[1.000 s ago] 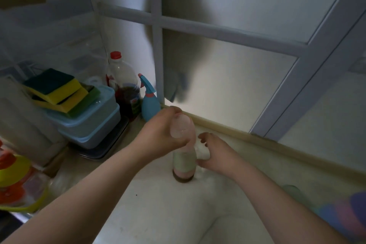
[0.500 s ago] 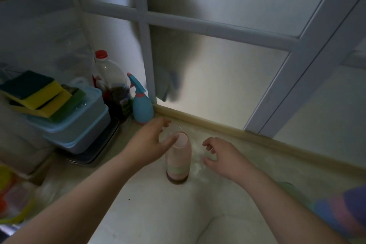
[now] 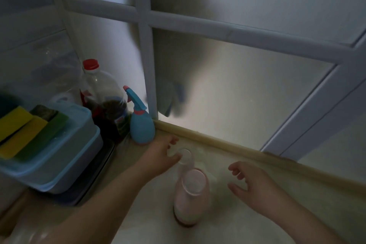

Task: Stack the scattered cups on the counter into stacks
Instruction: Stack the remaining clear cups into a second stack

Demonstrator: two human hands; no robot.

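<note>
cup stack (image 3: 191, 194) between open hands

Blue spray bottle (image 3: 141, 125) with pink trim, upright by the frosted window's frame (image 3: 146, 49). Clear bottle (image 3: 105, 101), red cap, dark contents, just left of it. Stacked pale blue lidded containers (image 3: 59, 154) bearing yellow and green sponges (image 3: 25, 128), far left.

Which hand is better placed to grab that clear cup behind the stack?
The left hand. Its fingers are already curled at the clear cup, just behind the cup stack. The right hand hovers open beside the stack, farther from the cup.
</note>
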